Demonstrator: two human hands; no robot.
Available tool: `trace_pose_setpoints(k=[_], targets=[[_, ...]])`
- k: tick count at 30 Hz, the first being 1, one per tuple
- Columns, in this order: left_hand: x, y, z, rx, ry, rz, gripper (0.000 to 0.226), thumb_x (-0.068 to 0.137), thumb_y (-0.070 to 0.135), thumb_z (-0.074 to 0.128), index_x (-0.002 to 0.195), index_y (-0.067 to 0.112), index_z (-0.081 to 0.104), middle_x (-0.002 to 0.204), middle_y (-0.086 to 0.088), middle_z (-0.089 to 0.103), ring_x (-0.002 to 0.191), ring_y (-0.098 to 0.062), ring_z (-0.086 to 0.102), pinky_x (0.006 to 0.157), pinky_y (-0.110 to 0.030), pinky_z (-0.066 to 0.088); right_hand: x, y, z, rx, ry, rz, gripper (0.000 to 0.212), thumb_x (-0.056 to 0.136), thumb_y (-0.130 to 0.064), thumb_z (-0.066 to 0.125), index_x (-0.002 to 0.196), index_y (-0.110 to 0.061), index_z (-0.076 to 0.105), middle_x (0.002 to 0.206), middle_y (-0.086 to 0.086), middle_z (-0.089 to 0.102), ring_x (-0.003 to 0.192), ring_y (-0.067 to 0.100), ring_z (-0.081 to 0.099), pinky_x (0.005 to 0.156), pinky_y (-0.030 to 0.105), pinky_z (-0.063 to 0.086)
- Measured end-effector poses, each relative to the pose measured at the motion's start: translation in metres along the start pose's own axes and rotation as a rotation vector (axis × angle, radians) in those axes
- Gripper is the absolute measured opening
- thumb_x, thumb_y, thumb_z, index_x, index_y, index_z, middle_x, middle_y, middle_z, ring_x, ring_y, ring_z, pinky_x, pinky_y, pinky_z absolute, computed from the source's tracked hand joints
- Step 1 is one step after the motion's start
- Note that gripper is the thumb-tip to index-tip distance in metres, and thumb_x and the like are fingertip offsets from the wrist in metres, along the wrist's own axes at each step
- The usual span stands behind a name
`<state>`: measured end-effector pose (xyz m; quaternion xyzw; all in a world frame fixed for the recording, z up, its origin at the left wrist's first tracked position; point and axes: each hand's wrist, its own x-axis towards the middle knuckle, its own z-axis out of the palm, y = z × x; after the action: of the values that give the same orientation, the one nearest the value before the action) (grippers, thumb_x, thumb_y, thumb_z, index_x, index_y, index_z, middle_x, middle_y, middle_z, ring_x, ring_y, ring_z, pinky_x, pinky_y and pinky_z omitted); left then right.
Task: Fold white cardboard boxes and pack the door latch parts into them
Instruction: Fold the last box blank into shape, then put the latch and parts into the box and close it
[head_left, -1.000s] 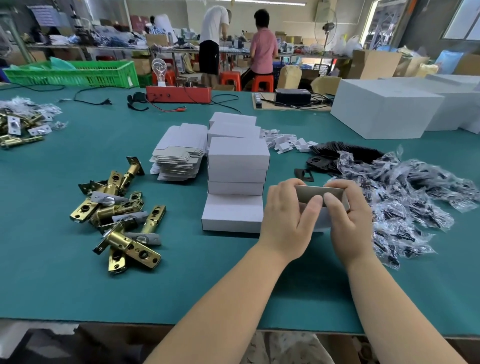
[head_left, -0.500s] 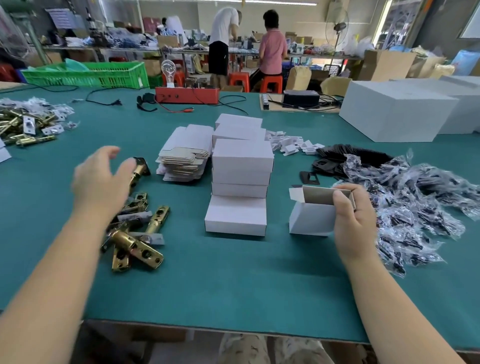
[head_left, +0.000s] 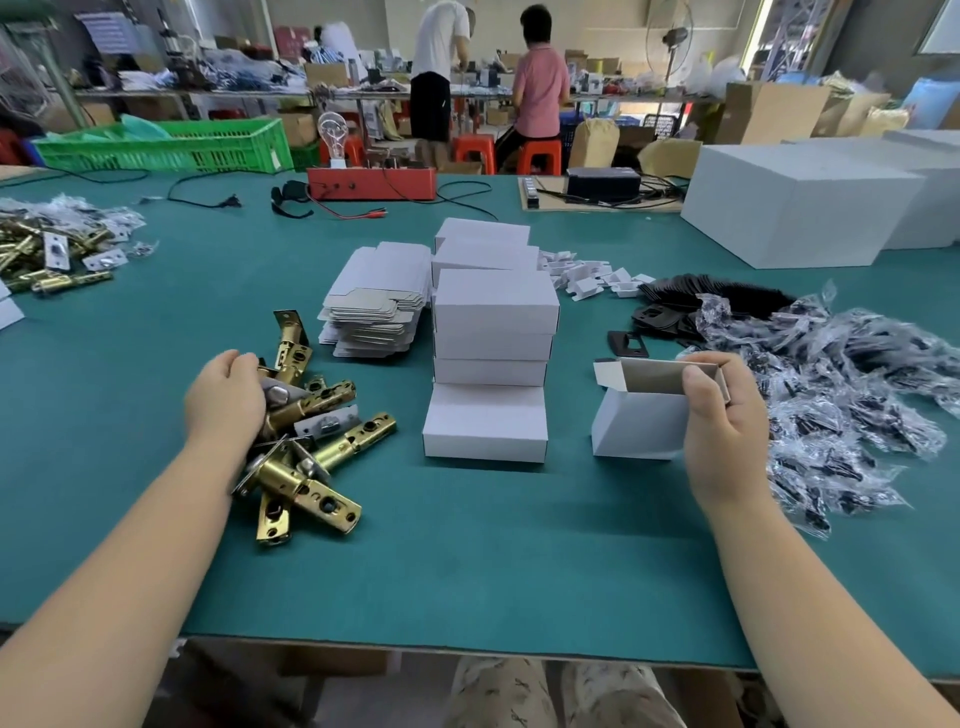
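Green matting covers the bench (head_left: 467, 561), and nearest the camera 2 forearms reach out over it. The left hand (head_left: 226, 402), which half a second ago hung open in the air above the brass pile, has come down onto the door latch parts (head_left: 311, 452); its fingers are curled into the heap around 1 latch, though whether that latch is firmly gripped or only touched cannot be told. The right hand (head_left: 719, 421) has not let go: thumb and fingers pinch the right wall of the open white box (head_left: 641, 415), which stands upright on the bench with its mouth up and 1 flap sticking out to the left. A second ago both hands were on this box; folding looks done, so the step in hand is probably fetching a latch to drop in. Between the hands stands a stack of closed boxes (head_left: 491, 364), and just behind and left of it a pile of flat box blanks (head_left: 376, 312). Right of the open box spreads a heap of small clear bags (head_left: 841, 395), with black plates (head_left: 691, 306) beyond. Further back lie a red device (head_left: 371, 183), a green crate (head_left: 161, 145) and large white cartons (head_left: 795, 208).
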<state>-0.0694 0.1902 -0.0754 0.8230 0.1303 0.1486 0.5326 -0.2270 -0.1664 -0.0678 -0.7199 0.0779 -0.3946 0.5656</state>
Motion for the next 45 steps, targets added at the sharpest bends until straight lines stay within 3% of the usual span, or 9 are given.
trace_pose_setpoints(k=[4, 10, 15, 19, 22, 30, 34, 41, 45], targets=[[-0.006, 0.01, -0.019, 0.093, -0.044, 0.01, 0.064, 0.089, 0.051, 0.041, 0.145, 0.02, 0.038, 0.15, -0.004, 0.037, 0.138, -0.027, 0.033, 0.112, -0.05, 0.028, -0.003, -0.002, -0.001, 0.003, -0.004, 0.0, 0.024, 0.073, -0.05, 0.042, 0.085, -0.031, 0.052, 0.083, -0.012, 0.054, 0.065, -0.011, 0.047, 0.055, 0.007, 0.035], [-0.049, -0.002, -0.085, 0.571, -0.613, 0.7, 0.069, 0.054, 0.073, 0.063, 0.12, 0.069, 0.044, 0.131, 0.042, 0.035, 0.122, 0.001, 0.032, 0.103, -0.035, 0.026, -0.001, -0.001, -0.003, -0.009, -0.008, 0.015, 0.023, 0.073, -0.048, 0.042, 0.084, -0.031, 0.052, 0.082, -0.012, 0.054, 0.066, -0.01, 0.047, 0.056, 0.008, 0.036], [-0.062, -0.006, -0.083, 0.622, -0.66, 0.626, 0.076, 0.07, 0.039, 0.08, 0.123, 0.067, 0.033, 0.13, 0.038, 0.032, 0.116, -0.001, 0.032, 0.1, -0.032, 0.036, 0.0, 0.0, -0.002, -0.017, 0.007, 0.015, 0.011, 0.08, -0.036, 0.042, 0.083, -0.03, 0.051, 0.082, -0.011, 0.053, 0.064, -0.012, 0.047, 0.054, 0.006, 0.035], [-0.079, 0.019, -0.067, 0.771, -0.573, 0.838, 0.064, 0.062, 0.072, 0.055, 0.121, 0.05, 0.053, 0.128, 0.031, 0.045, 0.116, -0.009, 0.039, 0.102, -0.034, 0.035, -0.001, 0.0, -0.003, 0.0, -0.001, 0.002, 0.009, 0.083, -0.029, 0.042, 0.083, -0.029, 0.052, 0.083, -0.011, 0.053, 0.064, -0.012, 0.048, 0.054, 0.006, 0.036], [-0.098, 0.034, -0.043, 0.892, -0.599, 1.057, 0.055, 0.073, 0.063, 0.056, 0.121, 0.037, 0.064, 0.124, 0.018, 0.057, 0.112, -0.012, 0.047, 0.102, -0.029, 0.035, 0.0, -0.001, -0.003, -0.007, 0.004, -0.003, 0.008, 0.083, -0.028, 0.043, 0.083, -0.029, 0.051, 0.083, -0.01, 0.053, 0.064, -0.013, 0.048, 0.054, 0.005, 0.035], [-0.096, 0.052, -0.02, 1.237, -0.876, 0.916, 0.04, 0.091, 0.033, 0.056, 0.131, 0.039, 0.054, 0.127, 0.017, 0.055, 0.119, -0.006, 0.048, 0.1, -0.028, 0.042, -0.002, -0.002, -0.005, -0.005, -0.011, 0.014, 0.024, 0.072, -0.052, 0.042, 0.084, -0.033, 0.05, 0.082, -0.013, 0.053, 0.066, -0.009, 0.046, 0.057, 0.011, 0.036], [-0.099, 0.056, -0.02, 1.013, -0.81, 0.902, 0.043, 0.094, 0.03, 0.057, 0.136, 0.036, 0.049, 0.119, 0.017, 0.056, 0.118, -0.005, 0.049, 0.098, -0.023, 0.039, -0.001, -0.002, -0.005, 0.002, -0.016, 0.02, 0.008, 0.079, -0.038, 0.046, 0.083, -0.032, 0.05, 0.081, -0.012, 0.052, 0.064, -0.011, 0.046, 0.055, 0.008, 0.035], [-0.117, 0.079, -0.02, -0.076, -0.776, 0.545, 0.055, 0.088, 0.002, 0.066, 0.118, 0.047, 0.058, 0.1, 0.021, 0.067, 0.09, 0.004, 0.065, 0.077, -0.008, 0.048, -0.005, -0.003, -0.005, 0.058, -0.036, 0.0, 0.017, 0.077, -0.045, 0.045, 0.086, -0.032, 0.051, 0.084, -0.013, 0.052, 0.07, -0.006, 0.047, 0.06, 0.012, 0.036], [-0.142, 0.109, 0.007, -0.475, -0.757, 0.423, 0.044, 0.082, 0.003, 0.068, 0.112, 0.035, 0.069, 0.09, 0.013, 0.07, 0.09, -0.007, 0.068, 0.088, -0.024, 0.054, -0.01, -0.005, -0.007, 0.175, -0.179, -0.011, 0.029, 0.072, -0.022, 0.048, 0.1, -0.027, 0.042, 0.095, -0.005, 0.047, 0.076, -0.007, 0.048, 0.066, 0.01, 0.04]])
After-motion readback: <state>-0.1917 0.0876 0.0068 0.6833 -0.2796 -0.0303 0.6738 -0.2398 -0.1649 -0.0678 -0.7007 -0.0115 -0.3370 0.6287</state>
